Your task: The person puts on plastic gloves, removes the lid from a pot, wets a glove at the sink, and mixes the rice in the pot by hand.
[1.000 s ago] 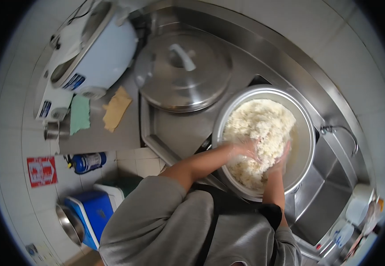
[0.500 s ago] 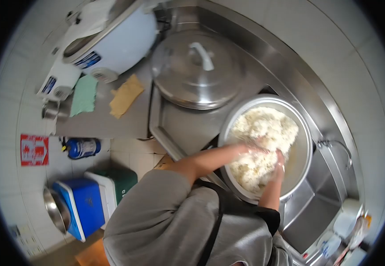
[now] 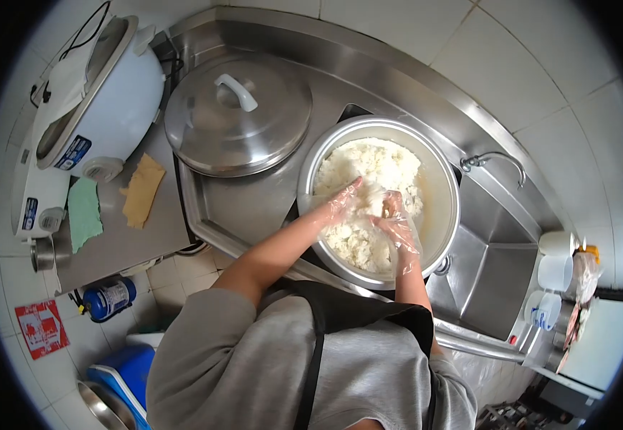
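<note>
In the head view, a large round metal pot (image 3: 437, 161) holds a mound of white rice (image 3: 372, 158) with a lumpy surface. Loose clear plastic gloves cover both hands. My left hand (image 3: 340, 202) comes in from the left, its fingers together and bent around one side of a clump of rice. From the right, my right hand (image 3: 396, 221) curls its fingers against the other side of that clump. The two hands are close together over the middle of the pot, with rice between them. Part of the fingers is hidden by rice and glove.
A big metal lid (image 3: 232, 122) with a white handle lies left of the pot. Right of it are a steel sink (image 3: 480, 251) and a curved tap (image 3: 501, 161). Rice cookers (image 3: 121, 104), a green cloth (image 3: 83, 215) and a tan cloth (image 3: 143, 190) occupy the left counter.
The view has shifted, so the pot appears further left and higher. My hands, earlier down in the rice, now cup a clump between them above the mound.
</note>
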A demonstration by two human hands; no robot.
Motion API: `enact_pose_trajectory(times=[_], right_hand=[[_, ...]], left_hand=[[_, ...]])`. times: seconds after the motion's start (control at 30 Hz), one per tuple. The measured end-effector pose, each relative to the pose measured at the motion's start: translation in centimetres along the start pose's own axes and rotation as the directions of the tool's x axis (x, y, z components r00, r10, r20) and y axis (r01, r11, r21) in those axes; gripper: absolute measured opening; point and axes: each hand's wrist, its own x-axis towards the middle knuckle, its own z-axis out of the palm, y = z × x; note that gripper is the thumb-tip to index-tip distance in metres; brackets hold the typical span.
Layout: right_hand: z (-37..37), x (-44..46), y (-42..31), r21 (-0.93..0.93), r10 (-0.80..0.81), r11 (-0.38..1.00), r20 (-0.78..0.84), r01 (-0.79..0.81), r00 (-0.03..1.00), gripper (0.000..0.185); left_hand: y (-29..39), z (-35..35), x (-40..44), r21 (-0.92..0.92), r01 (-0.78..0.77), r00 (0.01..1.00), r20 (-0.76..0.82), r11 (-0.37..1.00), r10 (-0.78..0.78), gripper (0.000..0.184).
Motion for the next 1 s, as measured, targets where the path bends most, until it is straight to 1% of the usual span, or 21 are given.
enact_pose_trajectory(times=[0.07, 0.1, 0.17, 0.2, 0.23, 0.27, 0.33, 0.37, 0.4, 0.47, 0.5, 0.6, 0.63, 0.7, 0.77, 0.8, 0.83, 0.9, 0.93, 0.97, 1.0], right_hand=[[0.0, -0.6, 0.6, 0.057, -0.059, 0.996, -0.041, 0.061, 0.997, 0.074], [-0.2, -0.7, 0.9, 0.066, -0.067, 0.995, -0.076, 0.072, 0.995, 0.078], [0.0, -0.8, 0.2, 0.064, -0.06, 0.995, -0.155, 0.07, 0.986, 0.088], [0.1, -0.8, -0.5, 0.019, -0.004, 1.0, -0.132, 0.006, 0.991, 0.092], [0.3, -0.8, -1.5, -0.029, 0.053, 0.998, -0.108, -0.056, 0.993, 0.097], [0.6, -0.8, -2.6, -0.08, 0.109, 0.99, -0.085, -0.115, 0.99, 0.102], [0.7, -0.7, -4.7, -0.025, 0.295, 0.955, 0.072, -0.294, 0.953, 0.104], [0.2, -0.7, -5.0, -0.163, 0.266, 0.955, 0.085, -0.249, 0.96, 0.102], [0.1, -0.9, -3.8, -0.251, 0.218, 0.948, 0.056, -0.197, 0.974, 0.102], [0.1, -1.0, -0.8, -0.424, 0.115, 0.9, 0.013, -0.099, 0.993, 0.101], [0.2, -1.1, 0.1, -0.405, 0.121, 0.906, -0.029, -0.122, 0.992, 0.093], [0.7, -1.0, 1.9, -0.17, -0.067, 0.984, -0.032, 0.061, 0.997, 0.082], [1.6, -1.0, 1.6, -0.052, -0.079, 0.996, -0.107, 0.073, 0.991, 0.071], [2.1, -0.9, 0.3, -0.38, -0.074, 0.925, -0.199, -0.007, 0.977, 0.065], [2.0, -0.7, -1.4, -0.579, -0.028, 0.809, -0.213, -0.103, 0.977, 0.058], [1.4, -0.4, -2.0, -0.63, 0.033, 0.763, -0.187, -0.145, 0.982, 0.055], [0.8, -0.3, -2.6, -0.678, 0.097, 0.712, -0.167, -0.186, 0.981, 0.053], [0.1, -0.4, -3.8, -0.722, 0.042, 0.677, -0.157, -0.144, 0.987, 0.049], [-0.2, -0.4, -4.6, -0.744, 0.015, 0.657, -0.152, -0.124, 0.988, 0.047], [-0.2, -0.6, -5.7, -0.768, 0.067, 0.608, -0.201, -0.2, 0.977, 0.044], [-0.5, -0.5, -5.6, -0.773, 0.014, 0.619, -0.168, -0.141, 0.986, 0.044]], left_hand=[[0.3, 0.8, -1.1, 0.103, 0.097, 0.977, -0.198, 0.99, -0.076, 0.068], [0.7, 1.3, -1.5, 0.313, 0.15, 0.971, -0.226, 0.938, -0.08, 0.066], [0.1, -0.2, -1.1, 0.388, 0.068, 0.998, -0.035, 0.919, -0.059, 0.063], [-0.4, -0.8, -0.6, 0.417, 0.019, 0.997, 0.062, 0.909, -0.05, 0.062], [-0.5, 0.0, -1.2, 0.318, 0.029, 0.997, 0.054, 0.948, -0.049, 0.058], [-0.5, 0.7, -1.5, 0.335, 0.008, 0.996, 0.076, 0.942, -0.036, 0.056], [-0.1, 1.8, -1.6, 0.366, -0.043, 0.992, 0.124, 0.93, -0.002, 0.053], [-0.4, 1.9, -1.6, 0.486, -0.119, 0.99, 0.124, 0.866, 0.067, 0.071], [-0.8, 2.1, -1.7, 0.603, -0.2, 0.979, 0.14, 0.772, 0.144, 0.078], [-1.1, 2.9, -1.9, 0.788, -0.333, 0.935, 0.207, 0.518, 0.287, 0.092], [-0.8, 3.0, -1.8, 0.76, -0.3, 0.953, 0.212, 0.577, 0.216, 0.104], [-1.0, 2.7, -0.9, 0.788, -0.273, 0.958, 0.173, 0.551, 0.227, 0.1], [-1.2, 2.4, -0.5, 0.793, -0.27, 0.959, 0.167, 0.546, 0.231, 0.096], [-1.3, 1.9, 0.3, 0.803, -0.267, 0.957, 0.156, 0.533, 0.244, 0.087], [-1.3, 2.7, 0.5, 0.639, -0.362, 0.931, 0.206, 0.679, 0.302, 0.071], [-1.3, 3.0, 0.5, 0.543, -0.402, 0.916, 0.226, 0.737, 0.332, 0.063], [-1.1, 3.2, 0.6, 0.552, -0.36, 0.931, 0.168, 0.752, 0.323, 0.056], [-0.8, 3.3, 1.1, 0.563, -0.263, 0.957, 0.049, 0.784, 0.286, 0.043], [-1.0, 2.9, 1.9, 0.544, -0.248, 0.958, 0.017, 0.801, 0.285, 0.041], [-1.3, 2.4, 2.9, 0.526, -0.233, 0.959, -0.015, 0.818, 0.283, 0.04], [-1.7, 2.0, 3.7, 0.507, -0.221, 0.958, -0.046, 0.833, 0.282, 0.039]])
